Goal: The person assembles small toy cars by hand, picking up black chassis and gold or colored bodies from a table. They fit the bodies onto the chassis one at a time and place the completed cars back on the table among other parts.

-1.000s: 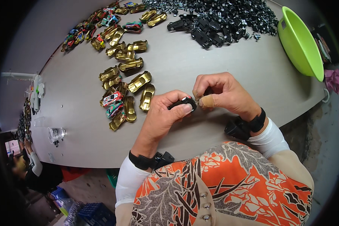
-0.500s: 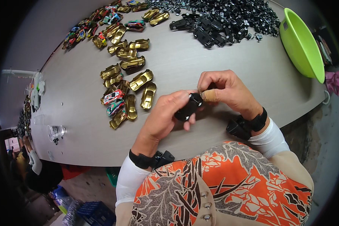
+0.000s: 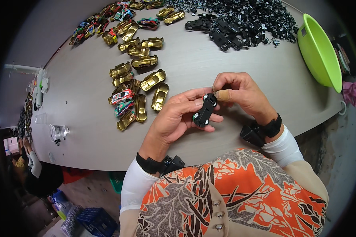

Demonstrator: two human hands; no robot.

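A toy car (image 3: 204,111) lies wheels up in my left hand (image 3: 168,120), its black underside and pale wheel hubs facing me. My left thumb rests along its side and the other fingers reach beneath it. At the car's far end, my right hand (image 3: 247,96) has thumb and forefinger pinched together, touching or very close to a wheel. Tan tape wraps the right thumb. Whatever is between those fingertips is too small to make out. Left of my hands lie several gold toy car bodies (image 3: 160,97), with a red-and-white car body (image 3: 122,96) and a green one (image 3: 124,108) among them.
At the far side is a big heap of black car undersides and wheels (image 3: 251,23). Colourful car bodies (image 3: 89,29) pile up at the far left. A lime-green basin (image 3: 319,55) stands at the right edge. A clear plastic cup (image 3: 58,133) sits left; beyond, another person's arm (image 3: 35,162) shows.
My left hand has turned the toy car so that its whole underside shows. The right fingertips stay at its far end. The view has shifted slightly.
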